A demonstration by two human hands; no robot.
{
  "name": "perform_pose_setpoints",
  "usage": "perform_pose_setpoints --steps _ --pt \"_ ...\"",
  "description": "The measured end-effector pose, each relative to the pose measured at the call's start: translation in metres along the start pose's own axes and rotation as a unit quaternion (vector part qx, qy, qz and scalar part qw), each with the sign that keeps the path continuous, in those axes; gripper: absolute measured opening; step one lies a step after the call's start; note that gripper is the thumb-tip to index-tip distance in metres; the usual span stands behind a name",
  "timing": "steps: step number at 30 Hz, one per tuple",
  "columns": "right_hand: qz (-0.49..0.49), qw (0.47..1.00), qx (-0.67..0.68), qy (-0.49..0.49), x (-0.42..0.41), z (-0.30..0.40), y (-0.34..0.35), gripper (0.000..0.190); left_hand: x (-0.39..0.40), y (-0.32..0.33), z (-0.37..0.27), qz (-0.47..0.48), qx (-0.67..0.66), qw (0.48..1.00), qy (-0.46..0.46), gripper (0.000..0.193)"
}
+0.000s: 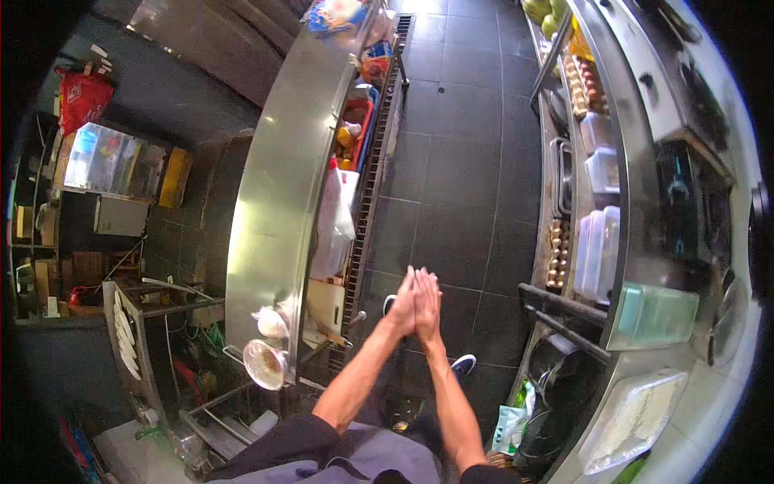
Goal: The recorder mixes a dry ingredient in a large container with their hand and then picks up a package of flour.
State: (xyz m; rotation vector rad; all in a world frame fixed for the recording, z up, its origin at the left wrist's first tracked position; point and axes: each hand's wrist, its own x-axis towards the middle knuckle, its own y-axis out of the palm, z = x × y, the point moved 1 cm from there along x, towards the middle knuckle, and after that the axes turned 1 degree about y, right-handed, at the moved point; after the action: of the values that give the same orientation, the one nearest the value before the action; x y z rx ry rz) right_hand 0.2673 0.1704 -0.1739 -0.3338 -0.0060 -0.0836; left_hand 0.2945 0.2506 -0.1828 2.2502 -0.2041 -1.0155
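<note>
My left hand (403, 310) and my right hand (428, 307) meet palm to palm in front of my body, above the dark tiled floor (450, 242). Their fingers are stretched out and point away from me, with the tips slightly parted. I see no object in either hand, though the space between the palms is hidden. To the left runs a stainless steel worktable (272, 181). On its near end are a round tub (265, 365) with food remains or a mixture inside and a small white plastic bag (271, 322).
Under the worktable are a red crate (361, 130), plastic bags (332, 233) and a pale board (326, 302). A floor drain grate (367, 212) runs alongside. Right-hand shelves hold egg trays (557, 254) and lidded plastic boxes (595, 254); a greenish container (659, 317) and white tray (635, 420) sit above.
</note>
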Motion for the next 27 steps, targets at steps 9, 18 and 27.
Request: perform_pose_setpoints --steps 9,18,27 --pt "0.032 0.747 0.606 0.273 0.225 0.109 0.028 0.082 0.023 0.067 -0.229 -0.008 0.705 0.554 0.442 0.053" --pt "0.100 0.703 0.704 -0.035 0.362 0.121 -0.152 0.070 0.111 0.024 -0.316 -0.052 0.433 0.898 0.060 0.050" --pt "0.071 0.919 -0.117 0.370 0.383 -0.080 -0.242 0.040 0.083 -0.034 -0.308 -0.176 0.579 0.785 -0.134 0.042"
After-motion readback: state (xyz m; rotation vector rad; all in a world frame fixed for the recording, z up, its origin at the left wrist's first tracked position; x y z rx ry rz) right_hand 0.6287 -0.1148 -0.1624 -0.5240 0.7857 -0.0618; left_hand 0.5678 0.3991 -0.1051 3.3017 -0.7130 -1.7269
